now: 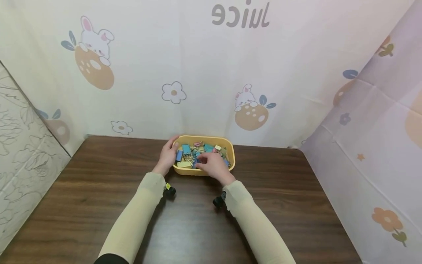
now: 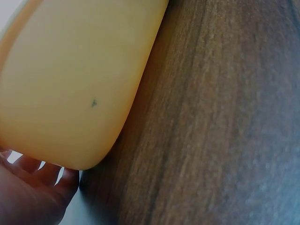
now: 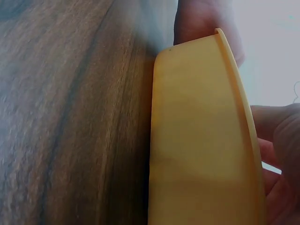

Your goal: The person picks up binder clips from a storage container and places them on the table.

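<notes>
A yellow plastic tray (image 1: 233, 158) holds several binder clips in blue, teal, yellow and pink, among them a teal clip (image 1: 186, 149) and a yellow clip (image 1: 184, 165). My left hand (image 1: 167, 157) grips the tray's left end, thumb at the rim and fingers along the outer wall. Over the near right side reaches my right hand (image 1: 214, 164), its bent fingers and thumb down among the clips by a blue one. Whether they pinch a clip I cannot tell. In the right wrist view the tray's wall (image 3: 201, 126) hides the contents and part of the right hand (image 3: 283, 145).
The tray stands on a dark wood table (image 1: 280, 190), near its back edge. Behind it hangs a pale printed curtain (image 1: 204, 110), with another printed sheet (image 1: 372, 146) along the right side. Small black cameras sit at both wrists.
</notes>
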The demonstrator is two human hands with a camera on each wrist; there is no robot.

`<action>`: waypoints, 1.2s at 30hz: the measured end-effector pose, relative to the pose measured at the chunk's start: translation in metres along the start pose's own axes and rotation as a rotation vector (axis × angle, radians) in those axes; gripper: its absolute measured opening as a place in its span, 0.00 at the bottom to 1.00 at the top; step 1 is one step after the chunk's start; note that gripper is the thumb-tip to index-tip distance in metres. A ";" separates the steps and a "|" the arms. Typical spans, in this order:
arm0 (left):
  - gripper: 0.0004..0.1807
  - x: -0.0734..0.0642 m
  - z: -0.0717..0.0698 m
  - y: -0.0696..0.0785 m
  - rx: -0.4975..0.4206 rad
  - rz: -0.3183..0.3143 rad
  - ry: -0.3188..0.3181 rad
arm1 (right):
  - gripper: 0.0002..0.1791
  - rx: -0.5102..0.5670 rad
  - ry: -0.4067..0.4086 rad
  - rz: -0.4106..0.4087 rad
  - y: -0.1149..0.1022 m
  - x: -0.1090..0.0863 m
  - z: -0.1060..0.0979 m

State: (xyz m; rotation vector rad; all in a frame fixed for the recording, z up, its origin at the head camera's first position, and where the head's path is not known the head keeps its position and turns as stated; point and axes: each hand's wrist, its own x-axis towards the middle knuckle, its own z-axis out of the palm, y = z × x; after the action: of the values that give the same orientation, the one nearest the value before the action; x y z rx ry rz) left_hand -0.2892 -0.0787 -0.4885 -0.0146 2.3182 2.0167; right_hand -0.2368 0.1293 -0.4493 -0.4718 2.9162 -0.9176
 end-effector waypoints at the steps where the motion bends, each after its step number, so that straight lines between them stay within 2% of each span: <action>1: 0.25 0.000 0.000 0.000 -0.001 -0.001 0.002 | 0.16 0.001 -0.001 0.007 -0.001 0.001 0.001; 12: 0.25 0.001 0.002 -0.003 0.007 -0.023 -0.007 | 0.11 -0.007 0.054 0.024 0.005 -0.003 0.005; 21: 0.25 0.004 -0.001 -0.003 0.019 -0.009 0.007 | 0.10 0.081 0.140 0.068 0.007 0.001 0.002; 28: 0.25 0.007 0.000 -0.002 0.022 0.003 0.004 | 0.11 0.216 0.193 0.087 0.008 0.000 -0.007; 36: 0.25 0.004 -0.002 -0.004 0.013 -0.004 -0.002 | 0.09 0.269 0.271 0.119 0.018 -0.008 -0.017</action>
State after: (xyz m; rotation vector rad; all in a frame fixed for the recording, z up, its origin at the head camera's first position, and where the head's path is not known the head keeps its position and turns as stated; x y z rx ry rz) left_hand -0.2931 -0.0808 -0.4926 -0.0164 2.3273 1.9989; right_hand -0.2366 0.1548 -0.4456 -0.1653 2.9395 -1.4290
